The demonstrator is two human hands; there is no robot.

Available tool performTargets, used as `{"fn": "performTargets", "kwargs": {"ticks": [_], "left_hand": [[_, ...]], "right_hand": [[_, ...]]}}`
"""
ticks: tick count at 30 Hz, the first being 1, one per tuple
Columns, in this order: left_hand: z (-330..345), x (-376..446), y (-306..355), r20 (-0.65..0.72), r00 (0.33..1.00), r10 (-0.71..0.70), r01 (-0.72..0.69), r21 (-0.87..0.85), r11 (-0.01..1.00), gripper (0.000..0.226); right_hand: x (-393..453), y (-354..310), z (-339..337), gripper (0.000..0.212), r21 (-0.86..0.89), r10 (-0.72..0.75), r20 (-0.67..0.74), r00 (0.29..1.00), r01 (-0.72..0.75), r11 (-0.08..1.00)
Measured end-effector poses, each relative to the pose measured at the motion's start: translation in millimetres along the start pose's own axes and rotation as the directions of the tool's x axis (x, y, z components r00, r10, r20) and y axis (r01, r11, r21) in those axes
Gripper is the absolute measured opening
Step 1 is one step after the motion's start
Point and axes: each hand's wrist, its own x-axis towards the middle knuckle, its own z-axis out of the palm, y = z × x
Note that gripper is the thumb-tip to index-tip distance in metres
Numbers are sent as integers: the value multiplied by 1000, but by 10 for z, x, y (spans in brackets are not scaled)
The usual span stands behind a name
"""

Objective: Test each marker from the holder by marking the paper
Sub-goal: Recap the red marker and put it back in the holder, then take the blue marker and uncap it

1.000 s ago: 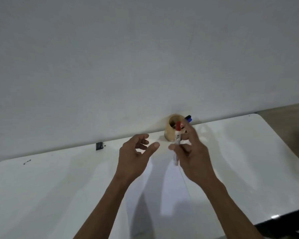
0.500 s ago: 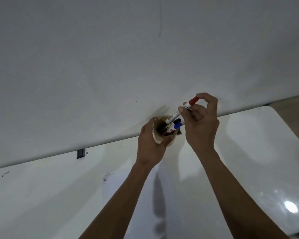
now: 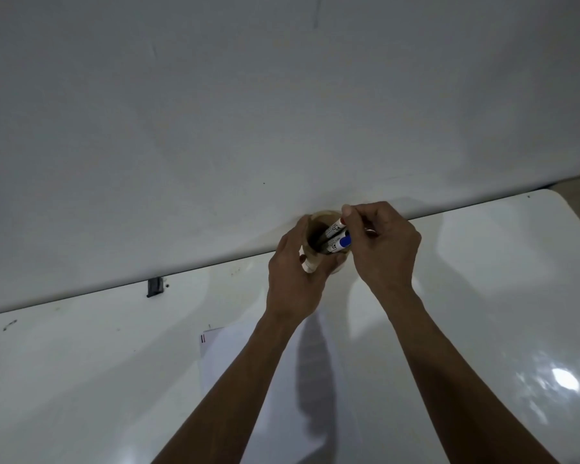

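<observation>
Gripping holder (image 3: 318, 259), left hand (image 3: 293, 279), markers (image 3: 335, 237) inside

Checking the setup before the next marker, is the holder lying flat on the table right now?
No, the left hand grips the holder and tips its mouth toward the camera.

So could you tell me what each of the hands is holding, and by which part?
Left hand grips the holder around its side; right hand pinches the red marker at its cap.
</observation>
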Motion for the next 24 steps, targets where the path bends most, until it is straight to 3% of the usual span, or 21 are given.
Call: {"fn": "performTargets", "kwargs": {"ticks": [6,13,21,24], "left_hand": [[7,-6,-22,-1,1000,9,-9,-2,1000,60],[11,-6,-33,8,1000,-9,9,-12,1000,63],[3,-32,-12,14,999,-28,29,-33,999,68],[0,-39,22,8,999,-31,31,-43,999,62]], "right_hand": [[-70,-93,-136,22,-12,42,-68,997,-42,999],[-202,-54,-168,27,22,165,-37,986,-164,986],[-168,-11,-174,22,-17,133,14,991,-133,991],[-103,-131,-256,19,51,85,-44,995,-82,995]]}}
